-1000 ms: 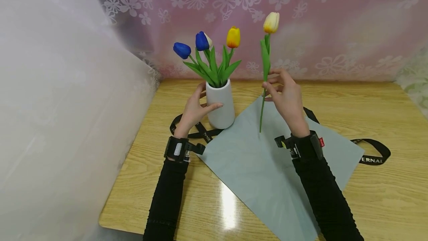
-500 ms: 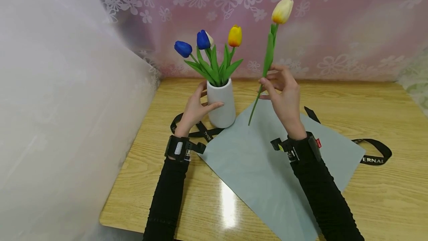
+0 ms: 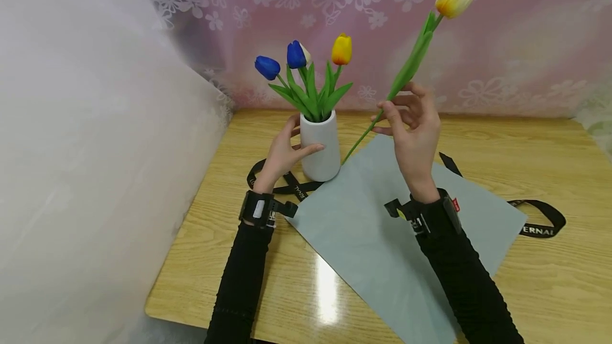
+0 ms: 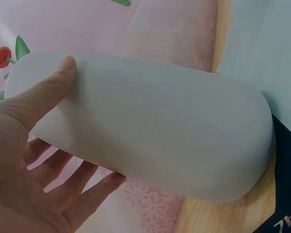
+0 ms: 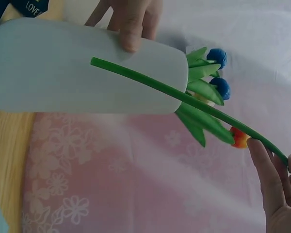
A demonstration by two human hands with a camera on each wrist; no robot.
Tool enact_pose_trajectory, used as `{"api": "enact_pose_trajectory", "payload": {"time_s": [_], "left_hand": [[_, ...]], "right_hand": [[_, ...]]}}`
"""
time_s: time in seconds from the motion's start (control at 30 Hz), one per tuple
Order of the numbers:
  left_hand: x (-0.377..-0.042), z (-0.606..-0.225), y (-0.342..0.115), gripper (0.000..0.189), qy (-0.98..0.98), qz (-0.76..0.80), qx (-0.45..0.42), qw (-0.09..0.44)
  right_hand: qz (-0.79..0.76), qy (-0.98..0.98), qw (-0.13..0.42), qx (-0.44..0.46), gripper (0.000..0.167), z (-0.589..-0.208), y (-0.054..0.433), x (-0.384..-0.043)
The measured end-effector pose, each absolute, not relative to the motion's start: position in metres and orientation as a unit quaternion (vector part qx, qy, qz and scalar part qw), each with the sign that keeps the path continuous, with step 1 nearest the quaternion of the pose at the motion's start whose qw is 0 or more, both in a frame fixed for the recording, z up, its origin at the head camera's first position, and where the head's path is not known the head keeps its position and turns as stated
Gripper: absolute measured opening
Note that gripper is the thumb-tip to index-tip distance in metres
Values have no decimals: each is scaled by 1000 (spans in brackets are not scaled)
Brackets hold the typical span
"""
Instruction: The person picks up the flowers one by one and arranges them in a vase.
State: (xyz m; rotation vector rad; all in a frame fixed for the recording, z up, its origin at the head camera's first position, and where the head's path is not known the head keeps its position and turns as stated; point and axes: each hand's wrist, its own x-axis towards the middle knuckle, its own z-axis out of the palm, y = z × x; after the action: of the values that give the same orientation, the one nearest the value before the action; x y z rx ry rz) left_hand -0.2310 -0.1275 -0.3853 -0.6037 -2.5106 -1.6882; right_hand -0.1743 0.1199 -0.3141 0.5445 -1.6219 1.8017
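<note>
My left hand [image 3: 279, 154] holds the white vase [image 3: 320, 150], its thumb across the front and its fingers behind. Upright on the table, the vase bears two blue tulips [image 3: 267, 68], a yellow tulip [image 3: 341, 49] and a whitish one mostly hidden. To its right, my right hand [image 3: 415, 134] pinches the stem of a cream-and-yellow tulip [image 3: 414, 61]. This tulip leans, bloom up to the right and bare stem end down near the vase's side. In the right wrist view the green stem [image 5: 155, 83] overlaps the vase.
A grey-blue sheet of wrapping paper [image 3: 363, 232] covers the table's middle, beneath the right forearm. Black lettered ribbon [image 3: 550, 215] sticks out at the right, and more ribbon [image 3: 291, 187] lies by the vase's base. Behind the wooden table [image 3: 559, 163] hangs a pink flowered curtain [image 3: 306, 9].
The right hand has tilted the cream-and-yellow tulip: its bloom has swung up and right, and its stem end has moved left toward the vase. The left hand keeps its hold on the vase.
</note>
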Motion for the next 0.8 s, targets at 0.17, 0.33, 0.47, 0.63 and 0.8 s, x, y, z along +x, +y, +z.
{"api": "enact_pose_trajectory", "payload": {"time_s": [0.17,0.33,0.47,0.63,0.8], "left_hand": [[-231,-385,-127,84,-814,-548,-193,28],[-231,-384,-126,83,-811,-550,-196,26],[-231,-385,-126,83,-811,-550,-198,26],[-233,-387,-127,82,-812,-547,-201,31],[-232,-387,-127,81,-811,-548,-202,33]], "right_hand": [[694,-599,328,228,34,-299,115,-177],[684,-589,357,238,33,-278,108,-179],[675,-582,379,250,32,-262,102,-182],[674,-559,405,264,31,-247,95,-188],[671,-548,423,264,31,-240,86,-198]]}}
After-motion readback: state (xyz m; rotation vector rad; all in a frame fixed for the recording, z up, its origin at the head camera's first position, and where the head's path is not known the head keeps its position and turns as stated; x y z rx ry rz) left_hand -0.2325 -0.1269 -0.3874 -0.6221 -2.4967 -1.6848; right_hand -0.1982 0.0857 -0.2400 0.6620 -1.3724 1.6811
